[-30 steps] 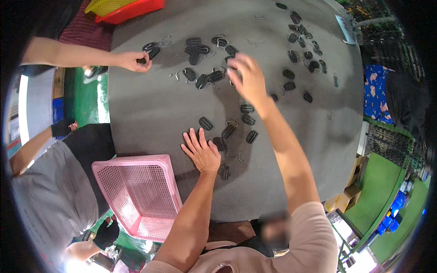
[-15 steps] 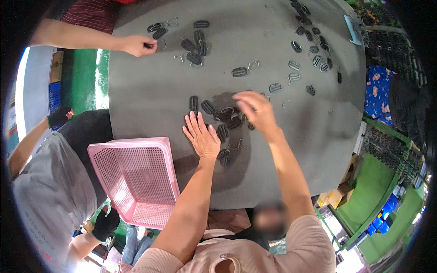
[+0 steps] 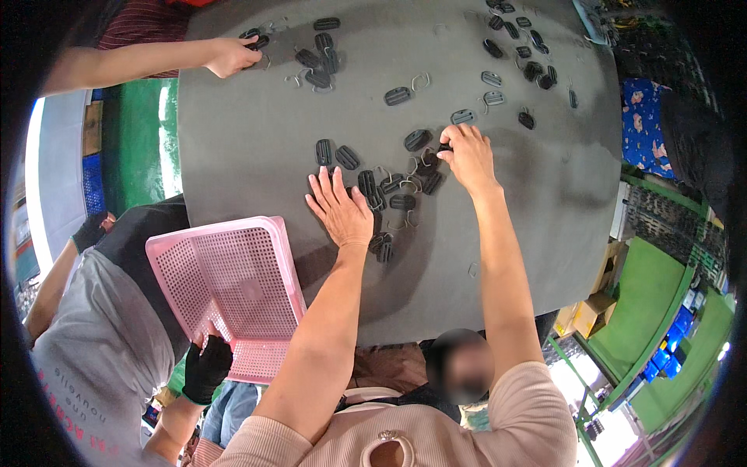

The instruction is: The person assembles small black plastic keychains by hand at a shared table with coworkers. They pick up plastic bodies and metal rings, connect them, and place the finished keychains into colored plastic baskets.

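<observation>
My left hand (image 3: 342, 214) lies open on the grey tabletop, fingers spread. Its fingertips reach a black slotted strap buckle, and another upright oval buckle (image 3: 324, 152) lies just beyond them. My right hand (image 3: 471, 161) is closed at the thumb and fingertips on a small dark buckle (image 3: 444, 147), partly hidden by the fingers. Between both hands spreads a loose cluster of black buckles (image 3: 402, 202) mixed with bent metal wire loops (image 3: 410, 184). A grey slotted buckle (image 3: 462, 117) sits just past my right fingers.
A pink perforated basket (image 3: 282, 257) stands at the table's left edge, gripped near by a co-worker's black-gloved hand (image 3: 208, 367). Another person's bare hand (image 3: 233, 56) handles buckles at the far left. More buckles (image 3: 532, 71) lie scattered at the far right. Cardboard boxes (image 3: 595, 314) stand beyond the right edge.
My right hand has moved right and closed on a buckle. Buckles near it have shifted outward. My left hand stays flat. The co-worker's gloved hand has come up to the pink basket.
</observation>
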A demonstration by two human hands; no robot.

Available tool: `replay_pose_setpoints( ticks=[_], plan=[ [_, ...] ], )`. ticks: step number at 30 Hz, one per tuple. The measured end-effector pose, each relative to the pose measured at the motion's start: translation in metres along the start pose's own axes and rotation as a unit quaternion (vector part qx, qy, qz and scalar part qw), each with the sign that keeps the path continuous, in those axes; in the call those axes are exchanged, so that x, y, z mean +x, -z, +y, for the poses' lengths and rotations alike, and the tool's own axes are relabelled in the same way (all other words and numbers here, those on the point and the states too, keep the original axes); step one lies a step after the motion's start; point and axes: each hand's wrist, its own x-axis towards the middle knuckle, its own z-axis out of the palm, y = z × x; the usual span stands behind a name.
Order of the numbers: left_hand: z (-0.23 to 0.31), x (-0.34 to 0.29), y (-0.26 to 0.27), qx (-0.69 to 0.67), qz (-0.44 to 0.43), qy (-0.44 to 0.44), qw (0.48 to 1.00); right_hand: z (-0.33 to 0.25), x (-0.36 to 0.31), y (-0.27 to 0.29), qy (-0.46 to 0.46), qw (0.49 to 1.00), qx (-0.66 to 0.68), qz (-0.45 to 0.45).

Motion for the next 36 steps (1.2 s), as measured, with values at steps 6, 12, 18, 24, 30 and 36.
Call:
replay_pose_setpoints(
  ticks=[6, 12, 18, 24, 30, 36],
  plan=[
    [0.000, 0.000, 0.001, -0.006, 0.010, -0.007, 1.000, -0.015, 0.028, 0.008, -0.014, 0.978, 0.192, -0.074],
    [0.000, -0.001, -0.001, -0.016, 0.021, -0.009, 1.000, -0.012, 0.032, -0.012, 0.100, 0.989, 0.086, -0.060],
    [-0.006, 0.007, -0.009, -0.126, 0.135, 0.006, 0.983, -0.018, 0.006, -0.008, 0.006, 0.989, 0.117, -0.091],
    [0.071, 0.095, -0.009, -0.159, 0.056, -0.143, 0.975, 0.013, -0.006, -0.006, -0.138, 0.899, 0.392, -0.136],
    [0.096, 0.151, -0.021, -0.074, -0.078, -0.134, 0.985, 0.053, -0.003, 0.026, -0.230, 0.710, 0.661, -0.070],
    [0.092, 0.152, -0.013, -0.102, -0.221, -0.119, 0.963, 0.055, 0.036, 0.023, -0.131, 0.984, 0.112, -0.034]
  ],
)
